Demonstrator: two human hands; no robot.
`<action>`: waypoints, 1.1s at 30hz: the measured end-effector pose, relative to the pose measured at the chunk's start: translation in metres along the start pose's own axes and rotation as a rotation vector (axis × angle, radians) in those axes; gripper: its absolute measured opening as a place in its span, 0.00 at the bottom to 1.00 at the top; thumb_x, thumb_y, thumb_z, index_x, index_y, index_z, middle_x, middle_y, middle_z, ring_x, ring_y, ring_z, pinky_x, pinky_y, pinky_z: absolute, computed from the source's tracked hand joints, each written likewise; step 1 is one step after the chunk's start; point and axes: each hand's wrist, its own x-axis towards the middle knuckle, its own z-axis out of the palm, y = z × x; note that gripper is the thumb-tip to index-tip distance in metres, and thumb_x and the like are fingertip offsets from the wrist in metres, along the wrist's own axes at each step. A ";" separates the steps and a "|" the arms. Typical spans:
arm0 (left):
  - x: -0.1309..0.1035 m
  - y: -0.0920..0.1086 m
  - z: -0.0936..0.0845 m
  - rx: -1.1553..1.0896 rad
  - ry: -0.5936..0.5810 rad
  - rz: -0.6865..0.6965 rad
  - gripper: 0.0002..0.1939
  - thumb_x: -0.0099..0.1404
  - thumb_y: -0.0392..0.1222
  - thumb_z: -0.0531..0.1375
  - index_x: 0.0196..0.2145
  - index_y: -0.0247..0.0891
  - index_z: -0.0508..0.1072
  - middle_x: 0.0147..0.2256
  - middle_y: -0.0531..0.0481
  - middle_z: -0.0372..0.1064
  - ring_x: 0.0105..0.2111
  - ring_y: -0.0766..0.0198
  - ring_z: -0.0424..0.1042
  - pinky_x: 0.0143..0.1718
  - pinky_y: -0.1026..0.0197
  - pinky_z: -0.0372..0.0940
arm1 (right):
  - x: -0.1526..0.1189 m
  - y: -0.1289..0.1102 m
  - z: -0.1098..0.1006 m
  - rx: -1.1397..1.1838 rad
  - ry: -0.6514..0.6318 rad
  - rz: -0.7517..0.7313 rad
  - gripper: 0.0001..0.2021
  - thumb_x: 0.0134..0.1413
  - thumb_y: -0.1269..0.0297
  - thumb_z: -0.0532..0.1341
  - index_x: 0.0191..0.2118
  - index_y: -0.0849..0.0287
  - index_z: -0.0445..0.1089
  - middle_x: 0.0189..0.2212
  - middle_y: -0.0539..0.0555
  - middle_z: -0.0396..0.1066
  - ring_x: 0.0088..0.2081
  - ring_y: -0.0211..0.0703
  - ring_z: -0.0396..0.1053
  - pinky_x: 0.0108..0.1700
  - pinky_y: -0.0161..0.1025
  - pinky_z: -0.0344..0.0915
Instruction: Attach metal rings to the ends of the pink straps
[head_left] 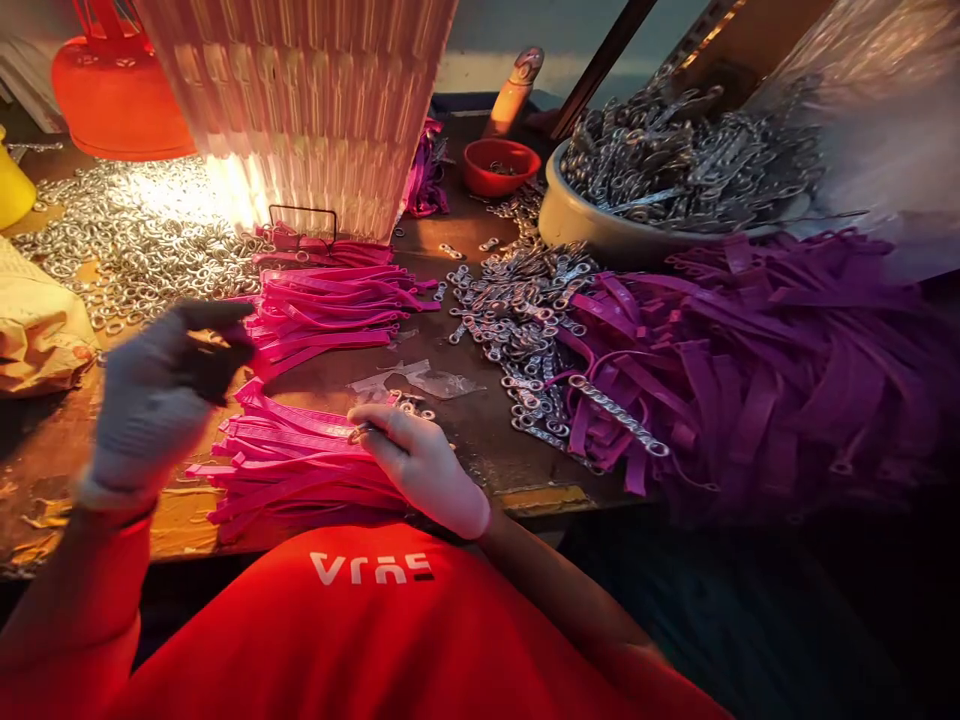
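My left hand (pixel 154 400), in a grey glove with dark fingertips, is raised at the left with its fingers bent and apart; nothing shows between them. It is nearest to an upper bunch of bright pink straps (pixel 322 305). My right hand (pixel 427 465), in a pale glove, pinches a small metal piece (pixel 360 432) between thumb and fingertips. Its exact shape is hidden. Beneath that hand, a lower bunch of pink straps (pixel 292 465) lies along the table's front edge. Small metal links (pixel 411 405) and scraps of clear plastic (pixel 442 381) lie just beyond the right fingertips.
Metal rings (pixel 150 235) cover the back left under a red lamp (pixel 120 100). Behind the straps stands a ridged translucent panel (pixel 315 110). A red bowl (pixel 500 166), a heaped tub (pixel 562 215), metal links (pixel 517 300) and purple straps (pixel 787 350) fill the right.
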 end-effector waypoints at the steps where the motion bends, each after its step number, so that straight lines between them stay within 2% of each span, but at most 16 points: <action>1: -0.003 0.000 0.019 -0.175 -0.126 -0.003 0.21 0.66 0.49 0.61 0.55 0.41 0.73 0.37 0.50 0.76 0.29 0.66 0.70 0.30 0.63 0.65 | 0.000 0.000 -0.001 -0.029 0.033 -0.016 0.11 0.66 0.64 0.58 0.49 0.55 0.74 0.44 0.54 0.79 0.45 0.42 0.75 0.51 0.39 0.69; 3: -0.008 -0.005 0.057 -0.339 -0.325 -0.064 0.17 0.64 0.49 0.63 0.47 0.38 0.77 0.25 0.53 0.70 0.21 0.70 0.62 0.22 0.66 0.59 | -0.001 0.001 -0.005 -0.114 0.094 -0.053 0.12 0.67 0.65 0.56 0.51 0.57 0.73 0.46 0.57 0.78 0.47 0.44 0.75 0.52 0.41 0.69; 5: -0.014 -0.012 0.089 -0.505 -0.490 -0.234 0.17 0.65 0.53 0.64 0.43 0.37 0.76 0.18 0.57 0.62 0.16 0.72 0.55 0.16 0.67 0.51 | -0.004 0.003 -0.012 -0.217 0.125 -0.073 0.13 0.67 0.67 0.55 0.52 0.59 0.72 0.48 0.60 0.77 0.49 0.47 0.74 0.53 0.43 0.68; 8: -0.020 -0.016 0.113 -0.748 -0.668 -0.472 0.20 0.66 0.60 0.62 0.38 0.38 0.73 0.14 0.61 0.53 0.13 0.73 0.47 0.13 0.68 0.44 | -0.009 0.006 -0.022 -0.324 0.080 -0.042 0.13 0.68 0.67 0.53 0.52 0.59 0.71 0.48 0.59 0.77 0.49 0.48 0.74 0.53 0.43 0.66; 11: -0.022 -0.014 0.116 -0.832 -0.723 -0.535 0.20 0.66 0.61 0.61 0.37 0.38 0.72 0.14 0.62 0.50 0.12 0.74 0.45 0.12 0.69 0.43 | -0.011 0.006 -0.025 -0.423 0.023 0.019 0.13 0.69 0.66 0.53 0.52 0.58 0.72 0.43 0.57 0.79 0.45 0.46 0.75 0.49 0.39 0.66; 14: -0.021 -0.009 0.113 -0.742 -0.722 -0.510 0.22 0.68 0.62 0.59 0.33 0.37 0.71 0.14 0.60 0.52 0.12 0.74 0.46 0.12 0.68 0.43 | -0.008 0.003 -0.024 -0.598 0.014 0.038 0.14 0.69 0.66 0.52 0.50 0.59 0.73 0.38 0.57 0.80 0.41 0.46 0.75 0.45 0.38 0.63; 16: -0.020 -0.008 0.112 -0.633 -0.681 -0.474 0.23 0.69 0.61 0.57 0.30 0.38 0.68 0.15 0.58 0.54 0.13 0.73 0.48 0.13 0.67 0.44 | -0.003 0.001 -0.022 -0.701 -0.009 0.032 0.14 0.68 0.67 0.52 0.47 0.60 0.74 0.35 0.57 0.79 0.37 0.46 0.74 0.41 0.38 0.60; 18: -0.020 -0.008 0.112 -0.498 -0.612 -0.363 0.21 0.70 0.58 0.57 0.28 0.38 0.67 0.18 0.57 0.58 0.16 0.72 0.53 0.16 0.67 0.49 | 0.001 0.000 -0.022 -0.752 -0.039 0.025 0.14 0.68 0.67 0.52 0.45 0.60 0.75 0.31 0.57 0.78 0.34 0.45 0.73 0.37 0.39 0.57; 22: -0.014 -0.011 0.112 -0.112 -0.491 0.067 0.13 0.68 0.46 0.58 0.30 0.36 0.72 0.26 0.51 0.70 0.27 0.66 0.64 0.28 0.64 0.58 | 0.005 0.003 -0.017 -0.749 -0.014 0.038 0.14 0.68 0.67 0.51 0.44 0.59 0.75 0.29 0.55 0.77 0.32 0.44 0.71 0.35 0.40 0.53; 24: -0.009 -0.014 0.111 -0.010 -0.509 0.158 0.11 0.68 0.44 0.57 0.32 0.36 0.75 0.29 0.49 0.73 0.30 0.64 0.67 0.32 0.63 0.60 | 0.005 0.007 -0.012 -0.789 0.031 0.048 0.15 0.69 0.67 0.50 0.45 0.60 0.74 0.29 0.56 0.76 0.31 0.45 0.70 0.34 0.41 0.52; 28: -0.002 -0.022 0.110 -0.068 -0.705 0.137 0.11 0.67 0.42 0.55 0.31 0.37 0.75 0.27 0.51 0.73 0.27 0.64 0.66 0.29 0.63 0.59 | 0.005 0.017 -0.002 -0.867 0.035 -0.014 0.16 0.68 0.67 0.49 0.48 0.63 0.74 0.28 0.58 0.75 0.30 0.46 0.68 0.33 0.43 0.51; 30: -0.001 -0.024 0.111 -0.058 -0.714 0.153 0.09 0.65 0.39 0.56 0.29 0.38 0.74 0.27 0.51 0.73 0.26 0.64 0.67 0.30 0.63 0.59 | 0.006 0.018 -0.002 -0.839 0.010 -0.025 0.16 0.69 0.67 0.49 0.47 0.62 0.74 0.29 0.57 0.76 0.31 0.46 0.70 0.34 0.42 0.53; 33: -0.004 -0.024 0.114 -0.108 -0.638 0.110 0.09 0.66 0.41 0.58 0.29 0.38 0.74 0.28 0.50 0.74 0.27 0.64 0.68 0.31 0.63 0.61 | 0.010 0.010 -0.010 -0.759 -0.001 0.048 0.15 0.70 0.66 0.50 0.49 0.60 0.73 0.34 0.57 0.79 0.35 0.45 0.73 0.38 0.40 0.56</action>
